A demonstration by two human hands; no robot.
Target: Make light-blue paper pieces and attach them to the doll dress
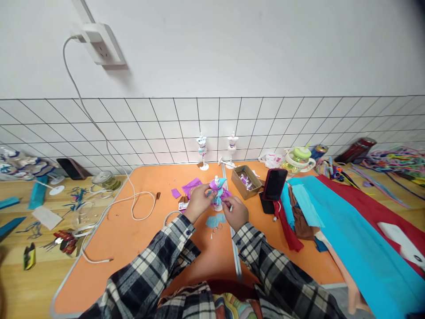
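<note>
A small white dress form (217, 180), draped in purple and light blue cloth, stands between my hands on the orange table. My left hand (199, 201) is closed around its left side. On the other side, the fingers of my right hand (237, 212) pinch the edge of the purple cloth (226, 194). Light blue cloth scraps (215, 220) lie just below the form, and a pair of scissors (217, 228) seems to be partly under them. More purple cloth (191, 186) lies beyond my left hand.
Two dress forms (202, 148) stand by the tiled wall. Right of my hands are a cardboard box (246, 182), a phone on a stand (275, 184) and long blue cloth (352, 230). A white cable (133, 195) crosses the orange table (139, 239) at left.
</note>
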